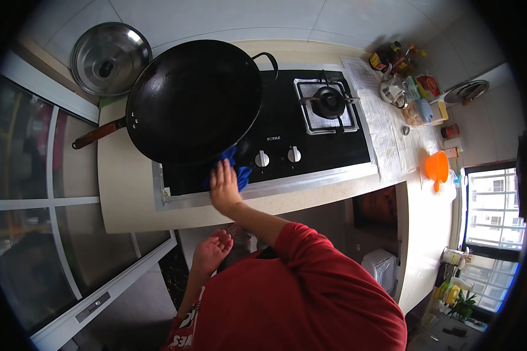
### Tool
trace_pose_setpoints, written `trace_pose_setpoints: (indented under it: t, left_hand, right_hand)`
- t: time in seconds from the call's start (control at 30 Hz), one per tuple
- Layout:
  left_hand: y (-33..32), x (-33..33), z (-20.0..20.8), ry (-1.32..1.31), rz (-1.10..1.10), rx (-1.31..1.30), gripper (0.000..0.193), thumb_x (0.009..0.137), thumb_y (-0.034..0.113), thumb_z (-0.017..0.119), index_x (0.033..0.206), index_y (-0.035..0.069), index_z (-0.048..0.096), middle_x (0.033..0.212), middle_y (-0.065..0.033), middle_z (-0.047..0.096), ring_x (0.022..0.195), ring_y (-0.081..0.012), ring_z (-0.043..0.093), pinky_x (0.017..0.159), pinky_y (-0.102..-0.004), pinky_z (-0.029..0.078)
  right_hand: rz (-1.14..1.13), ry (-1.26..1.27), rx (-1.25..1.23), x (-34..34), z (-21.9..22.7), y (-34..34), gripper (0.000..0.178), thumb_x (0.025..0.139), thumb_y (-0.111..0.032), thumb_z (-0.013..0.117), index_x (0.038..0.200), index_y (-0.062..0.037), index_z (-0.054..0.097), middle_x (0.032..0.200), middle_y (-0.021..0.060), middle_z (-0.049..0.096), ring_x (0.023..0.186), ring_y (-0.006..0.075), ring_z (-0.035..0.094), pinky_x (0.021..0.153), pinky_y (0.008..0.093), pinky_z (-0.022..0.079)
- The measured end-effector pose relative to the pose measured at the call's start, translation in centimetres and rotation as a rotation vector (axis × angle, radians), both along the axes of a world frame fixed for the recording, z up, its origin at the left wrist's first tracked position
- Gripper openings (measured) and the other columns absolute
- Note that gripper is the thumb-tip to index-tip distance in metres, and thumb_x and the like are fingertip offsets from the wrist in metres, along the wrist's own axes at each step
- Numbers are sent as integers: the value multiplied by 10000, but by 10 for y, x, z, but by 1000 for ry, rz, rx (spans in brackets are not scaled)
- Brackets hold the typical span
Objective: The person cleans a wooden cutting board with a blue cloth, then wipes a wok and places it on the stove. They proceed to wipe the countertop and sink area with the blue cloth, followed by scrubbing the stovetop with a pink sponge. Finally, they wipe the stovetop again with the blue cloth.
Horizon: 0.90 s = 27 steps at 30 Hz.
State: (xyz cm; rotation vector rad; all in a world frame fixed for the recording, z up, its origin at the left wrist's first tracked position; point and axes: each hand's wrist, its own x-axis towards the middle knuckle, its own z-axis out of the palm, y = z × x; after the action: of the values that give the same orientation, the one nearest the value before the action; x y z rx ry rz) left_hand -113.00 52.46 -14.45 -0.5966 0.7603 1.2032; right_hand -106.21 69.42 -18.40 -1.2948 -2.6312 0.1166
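Observation:
My right hand presses a crumpled blue cloth against the front of the black glass gas stove, just below the rim of a big black wok. The wok sits over the stove's left side, its wooden handle pointing left; whatever is under it is hidden. To the right of the cloth are two white knobs, the nearer one a short way off. My left hand hovers in front of the counter edge, palm up, fingers loosely bent and holding nothing.
A steel lid leans at the back left. The right burner is bare. Bottles, a steel kettle and an orange scoop stand along the right counter. A glazed sliding door borders the left.

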Motion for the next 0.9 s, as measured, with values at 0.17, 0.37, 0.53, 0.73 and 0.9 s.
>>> trace_pose_setpoints:
  t: [0.17, 0.37, 0.53, 0.73, 0.9]
  left_hand:
    - [-8, -15, 7, 29, -14, 6, 161, 822, 11, 495, 974, 37, 541, 996, -104, 586, 984, -261, 544, 967, -430, 397]
    - [-29, -31, -5, 107, -36, -3, 154, 811, 14, 495, 945, 46, 565, 957, -90, 609, 951, -250, 562, 948, -422, 410]
    - [-37, -37, -12, 107, -47, -36, 159, 813, 12, 482, 950, 52, 552, 961, -90, 608, 949, -245, 561, 942, -415, 414]
    - [-24, -40, -2, 89, -70, -42, 163, 823, 11, 474, 974, 56, 517, 994, -87, 574, 970, -243, 537, 946, -423, 409]
    - [-13, -40, 1, 100, -68, -35, 185, 829, 5, 472, 1004, 60, 494, 1019, -81, 560, 976, -236, 528, 950, -423, 406]
  right_hand:
    - [31, -53, -155, -3, 17, -24, 416, 812, -175, 464, 1179, 12, 522, 1194, 192, 500, 1123, 322, 417, 840, 436, 342]
    - [-113, -64, 19, 43, 13, 31, 695, 732, -316, 643, 1328, -55, 399, 1387, 237, 299, 1243, 378, 325, 952, 447, 322]
    - [-131, 53, -75, 43, -2, 44, 661, 716, -273, 610, 1271, 38, 429, 1340, 254, 383, 1286, 403, 297, 1070, 493, 221]
    - [-18, 210, 11, 99, -15, 6, 457, 776, -105, 463, 1196, 78, 474, 1272, 229, 468, 1244, 355, 387, 1066, 433, 269]
    - [-93, 220, -36, 145, -9, -6, 484, 730, -65, 530, 1193, 62, 472, 1284, 226, 450, 1261, 357, 371, 1068, 433, 280]
